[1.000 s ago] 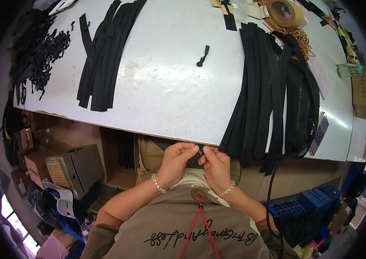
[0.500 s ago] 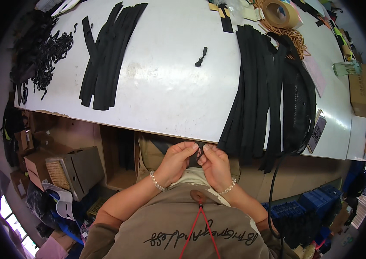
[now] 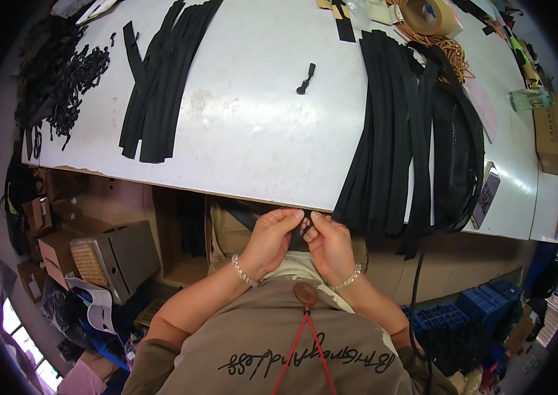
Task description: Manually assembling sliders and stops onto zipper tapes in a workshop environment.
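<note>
At the table's front edge, close to my body, both hands are together with thumbs and forefingers pinched. My left hand (image 3: 272,238) and my right hand (image 3: 329,243) hold a small black cord piece (image 3: 306,222) between them. Most of it is hidden by the fingers, so its full shape cannot be made out. Beyond them on the white table (image 3: 259,131) lies a single black cord zipper pull (image 3: 306,79). A bundle of long flat black strips (image 3: 384,131) lies just right of my hands, its near ends hanging over the edge.
Another stack of black strips (image 3: 160,85) lies to the left, beside a heap of small black cord pulls (image 3: 72,89). On the right are a black mesh piece (image 3: 453,158), a phone (image 3: 487,194), a tape roll (image 3: 429,16) and a glass (image 3: 530,100). A black cable (image 3: 414,289) hangs down.
The table and its contents sit slightly higher in the picture. My fingertips have shifted a little around the black piece; both hands still pinch it.
</note>
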Motion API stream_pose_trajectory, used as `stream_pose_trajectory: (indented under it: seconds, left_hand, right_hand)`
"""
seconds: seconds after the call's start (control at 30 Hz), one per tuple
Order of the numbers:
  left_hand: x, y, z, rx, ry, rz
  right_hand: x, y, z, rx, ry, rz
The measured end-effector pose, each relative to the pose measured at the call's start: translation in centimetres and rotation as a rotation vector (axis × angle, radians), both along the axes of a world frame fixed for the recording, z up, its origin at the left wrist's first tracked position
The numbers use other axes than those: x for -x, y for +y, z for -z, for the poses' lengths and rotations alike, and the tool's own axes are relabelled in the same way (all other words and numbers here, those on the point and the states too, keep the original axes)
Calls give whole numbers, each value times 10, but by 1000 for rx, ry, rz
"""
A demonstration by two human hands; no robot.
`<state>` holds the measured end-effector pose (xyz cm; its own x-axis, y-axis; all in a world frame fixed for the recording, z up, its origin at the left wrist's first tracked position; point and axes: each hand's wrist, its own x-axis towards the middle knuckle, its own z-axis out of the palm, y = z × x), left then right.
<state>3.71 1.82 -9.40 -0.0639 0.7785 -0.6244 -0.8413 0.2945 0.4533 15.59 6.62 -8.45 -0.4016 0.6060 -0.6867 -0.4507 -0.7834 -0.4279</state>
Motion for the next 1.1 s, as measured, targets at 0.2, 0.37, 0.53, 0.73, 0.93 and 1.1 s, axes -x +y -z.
stream_pose_trajectory:
  seconds: [0.2,0.37,0.53,0.73,0.93,1.1]
  left_hand:
    - [7,-4,-8,33,11,60]
    - [15,-13,-34,-176,387,126]
    - [20,-9,-64,-320,463,143]
    - [43,10,-110,-289,768,455]
    - [51,29,-138,-297,753,615]
    - [59,40,-167,-286,859,632]
  right_hand:
    - [-4,-1,-3,-56,19,-62]
    - [-5,-4,-24,-374,-24,-128]
    - [-6,-1,-40,-618,-76,-143]
    - [-17,8,-63,-900,-191,-294]
    - [-6,39,-83,-731,74,-622]
    - [-4,48,-86,-650,197,-739]
